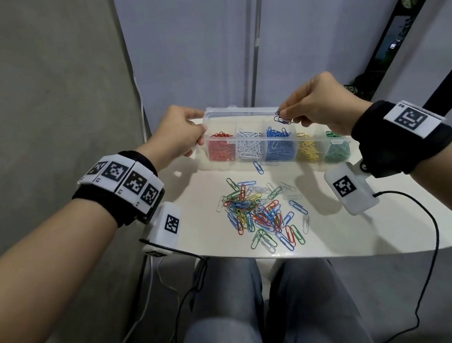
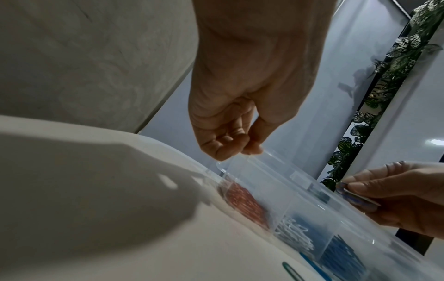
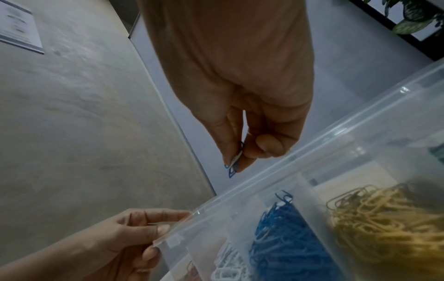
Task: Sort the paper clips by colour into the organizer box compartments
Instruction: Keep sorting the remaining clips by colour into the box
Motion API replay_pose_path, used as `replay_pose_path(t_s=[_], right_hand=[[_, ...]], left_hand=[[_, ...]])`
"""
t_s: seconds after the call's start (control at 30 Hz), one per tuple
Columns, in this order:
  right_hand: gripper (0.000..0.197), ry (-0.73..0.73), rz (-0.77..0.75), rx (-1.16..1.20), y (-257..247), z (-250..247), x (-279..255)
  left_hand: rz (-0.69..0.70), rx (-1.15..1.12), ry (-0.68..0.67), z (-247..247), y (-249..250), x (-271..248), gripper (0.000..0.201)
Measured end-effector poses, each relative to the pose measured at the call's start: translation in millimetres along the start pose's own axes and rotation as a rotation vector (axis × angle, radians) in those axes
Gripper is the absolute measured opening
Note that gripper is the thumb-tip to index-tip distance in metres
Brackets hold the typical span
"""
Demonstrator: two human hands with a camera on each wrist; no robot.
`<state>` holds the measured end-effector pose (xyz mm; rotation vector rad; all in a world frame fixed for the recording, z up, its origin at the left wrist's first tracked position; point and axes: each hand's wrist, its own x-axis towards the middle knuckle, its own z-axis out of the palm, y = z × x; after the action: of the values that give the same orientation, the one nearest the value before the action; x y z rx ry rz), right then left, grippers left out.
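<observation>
A clear organizer box [image 1: 256, 111] stands at the table's far edge, its compartments holding red, white, blue, yellow and green clips. My left hand [image 1: 182, 136] grips the box's left end [image 2: 230, 163], thumb and fingers pinching its lid edge [image 3: 173, 235]. My right hand [image 1: 313, 107] pinches a few blue paper clips [image 1: 282, 119] above the blue compartment [image 1: 278, 144]; the same blue clips [image 3: 234, 163] show between thumb and forefinger in the right wrist view. A mixed pile of loose clips [image 1: 259, 211] lies on the table nearer me.
The small white table [image 1: 378, 223] ends just before my knees. Its left side meets a grey wall [image 1: 25, 101]. White panels stand behind the box. Cables [image 1: 433, 255] hang off the front edge. A lone blue clip [image 1: 258, 167] lies in front of the box.
</observation>
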<state>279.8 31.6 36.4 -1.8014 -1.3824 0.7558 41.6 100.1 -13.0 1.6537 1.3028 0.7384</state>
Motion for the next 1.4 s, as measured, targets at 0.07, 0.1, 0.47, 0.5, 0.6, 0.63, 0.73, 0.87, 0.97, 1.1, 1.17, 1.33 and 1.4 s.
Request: replay_pose_path(t_s=[0.07, 0.1, 0.47, 0.5, 0.6, 0.63, 0.73, 0.87, 0.97, 1.1, 1.17, 1.33, 1.4], right_hand=[[0.005, -0.003, 0.009, -0.002, 1, -1, -1], [0.005, -0.006, 0.019, 0.008, 1, -1, -1], [0.028, -0.055, 0.015, -0.052, -2, -2, -1], [0.029, -0.068, 0.027, -0.059, -3, -3, -1], [0.031, -0.100, 0.058, -0.094, -6, -5, -3], [0.028, -0.092, 0.058, -0.102, -6, -5, -4], [0.015, -0.040, 0.040, -0.123, -7, -6, -4], [0.014, -0.031, 0.028, -0.106, -7, -5, -4], [0.014, -0.021, -0.058, -0.263, -8, -2, -2], [0.017, -0.169, -0.106, -0.476, -14, 6, -1], [0.020, -0.232, -0.090, -0.542, -17, 12, 0], [0.014, -0.251, -0.075, -0.630, -19, 20, -1], [0.010, -0.293, -0.073, -0.679, -21, 19, -2]], left_hand=[[0.003, -0.001, 0.000, 0, 0, 0, 0.039], [0.003, 0.000, 0.001, 1, 0, -1, 0.039], [0.007, -0.009, -0.001, 1, 1, -3, 0.040], [0.007, -0.012, -0.001, 1, 1, -3, 0.040], [0.004, -0.018, -0.002, 2, 1, -3, 0.040], [0.003, -0.020, -0.002, 2, 1, -2, 0.040], [0.000, -0.017, 0.001, 2, 0, -1, 0.039], [0.003, -0.015, -0.002, 1, -1, -1, 0.039], [0.007, -0.010, -0.003, 1, -1, -1, 0.038], [0.005, -0.006, -0.002, 0, -1, -1, 0.039], [0.004, -0.008, -0.004, 0, -1, -1, 0.039], [0.003, -0.011, -0.007, 1, 0, -2, 0.040], [0.006, -0.012, -0.009, 1, 0, -2, 0.040]])
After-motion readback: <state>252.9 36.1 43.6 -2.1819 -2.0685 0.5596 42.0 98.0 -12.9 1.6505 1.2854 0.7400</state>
